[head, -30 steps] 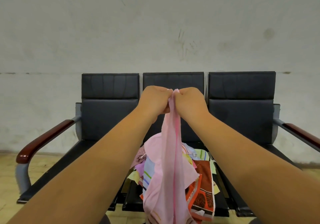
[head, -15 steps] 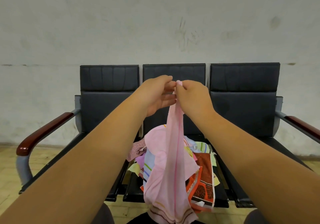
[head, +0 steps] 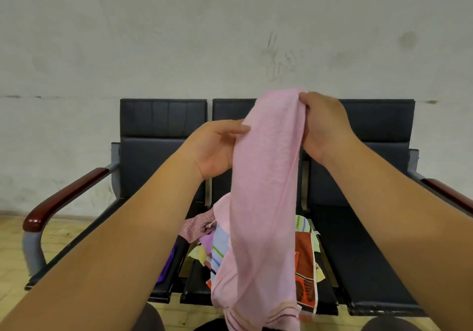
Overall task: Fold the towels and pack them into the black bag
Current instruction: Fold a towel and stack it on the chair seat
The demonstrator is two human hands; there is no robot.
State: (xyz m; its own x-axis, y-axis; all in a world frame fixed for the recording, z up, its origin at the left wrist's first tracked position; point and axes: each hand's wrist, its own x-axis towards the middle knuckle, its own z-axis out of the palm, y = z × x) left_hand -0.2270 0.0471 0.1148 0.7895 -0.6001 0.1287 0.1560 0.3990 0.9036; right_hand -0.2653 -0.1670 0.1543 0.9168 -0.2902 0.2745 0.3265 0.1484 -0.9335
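Observation:
A pink towel (head: 266,182) hangs in front of me, its striped hem down near my knees. My right hand (head: 323,128) pinches its top corner at the upper right. My left hand (head: 217,146) is lower and to the left, palm toward me, its fingertips on the towel's left edge. Behind the towel, a pile of colourful towels (head: 304,261) lies on the middle seat of a black bench (head: 163,118). No black bag is in view.
The bench has three seats and red-brown armrests (head: 64,197) at both ends, and stands against a pale wall. A purple item (head: 166,264) shows at the left seat's inner edge. Tiled floor lies below.
My hands, which pinched the towel's top together, have moved apart. The right hand lifted its corner up and right; the left hand slid down along the left edge, spreading the towel wider.

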